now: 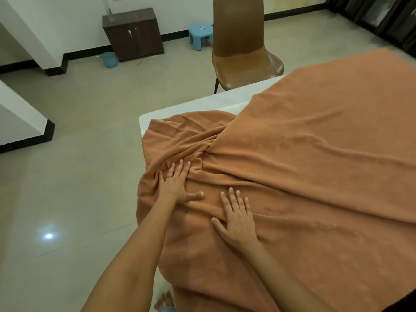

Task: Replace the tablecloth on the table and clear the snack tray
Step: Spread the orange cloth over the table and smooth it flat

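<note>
Both hands, my left hand (175,183) and right hand (237,219), press flat with fingers spread on the orange tablecloth (304,165), rumpled over the white worktop (202,104). Beyond stand a brown chair (243,43), dark cabinet (134,34), blue stool (201,36).

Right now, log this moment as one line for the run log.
step: smoothing tablecloth | left hand: flat on bunched folds | right hand: flat on cloth | table: far corner uncovered
</note>
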